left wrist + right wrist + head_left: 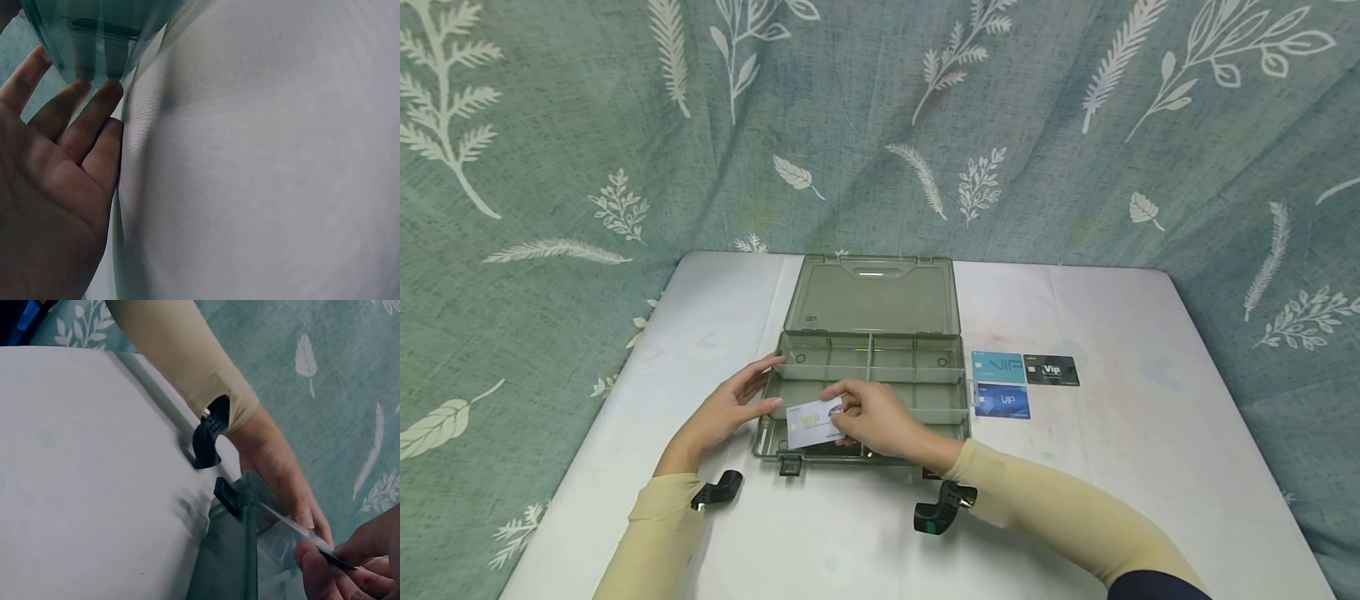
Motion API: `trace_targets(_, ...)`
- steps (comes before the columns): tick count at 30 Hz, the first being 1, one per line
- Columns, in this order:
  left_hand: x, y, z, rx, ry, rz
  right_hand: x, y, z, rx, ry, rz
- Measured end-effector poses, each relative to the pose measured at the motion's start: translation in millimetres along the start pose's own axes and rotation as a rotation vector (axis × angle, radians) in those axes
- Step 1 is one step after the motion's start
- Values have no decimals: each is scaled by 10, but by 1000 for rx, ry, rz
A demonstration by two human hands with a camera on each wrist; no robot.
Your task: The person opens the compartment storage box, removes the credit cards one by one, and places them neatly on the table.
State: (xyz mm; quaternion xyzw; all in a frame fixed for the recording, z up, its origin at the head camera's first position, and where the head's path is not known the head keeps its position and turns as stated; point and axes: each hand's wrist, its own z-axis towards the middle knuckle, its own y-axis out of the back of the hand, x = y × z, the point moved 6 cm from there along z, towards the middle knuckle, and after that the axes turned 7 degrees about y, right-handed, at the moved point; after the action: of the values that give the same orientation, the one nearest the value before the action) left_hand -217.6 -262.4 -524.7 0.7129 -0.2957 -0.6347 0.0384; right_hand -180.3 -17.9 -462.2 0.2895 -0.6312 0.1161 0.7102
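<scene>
A green translucent storage box [870, 372] with dividers lies on the table, its lid [872, 296] folded back. My right hand [880, 421] pinches a white VIP card [811, 423] by its right end, over the box's front left compartment. In the right wrist view the card [287, 520] appears nearly edge-on between thumb and fingers. At the box's left side is my left hand [730, 408], fingers extended. Its fingertips [112, 90] rest against the box wall [103, 37] in the left wrist view.
Right of the box lie a teal VIP card [997, 367], a black Vip card [1051, 370] and a blue VIP card [1002, 401]. A latch [790, 465] sticks out at the box's front. Leaf-patterned cloth [865, 167] hangs behind the white table [1120, 467].
</scene>
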Motion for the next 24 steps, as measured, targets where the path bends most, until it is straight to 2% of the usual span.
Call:
trace_targets(11,-8,2,-6,6,0,2,-25,131,-86,-9,-1,39)
trace_targets(24,-1,8,-1,8,-17,10,-67,342,-200,-30,0,35)
